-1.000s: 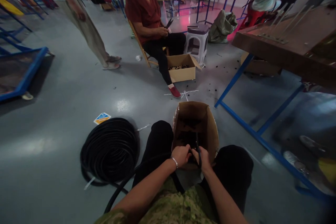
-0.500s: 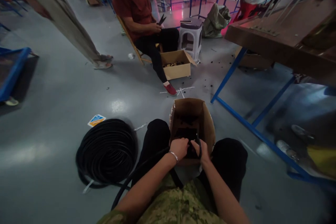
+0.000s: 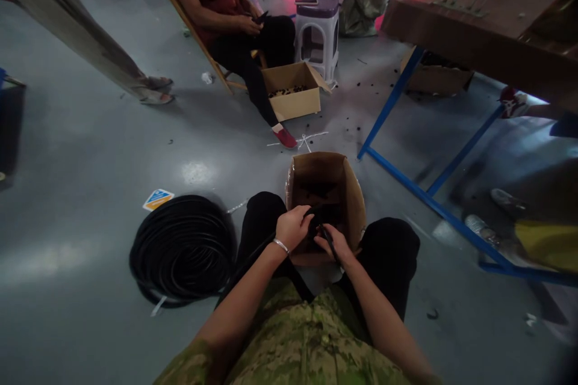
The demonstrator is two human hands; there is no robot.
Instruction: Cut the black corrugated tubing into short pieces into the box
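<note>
Black flexible tubing (image 3: pixel 174 237) lies coiled on the floor (image 3: pixel 108 204), probably for easy reach; left grip (image 3: pixel 292 230) holds a dark length (image 3: pixel 313 211), right grip (image 3: pixel 336 245) a slim dark tool (image 3: pixel 330 241), over the open brown cardboard box (image 3: pixel 355 195).

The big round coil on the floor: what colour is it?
The big round coil is black, best seen in the head view.

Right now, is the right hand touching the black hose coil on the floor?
Apart: the head view shows the left knee between the right hand, at the cardboard box, and the black hose coil.
</note>
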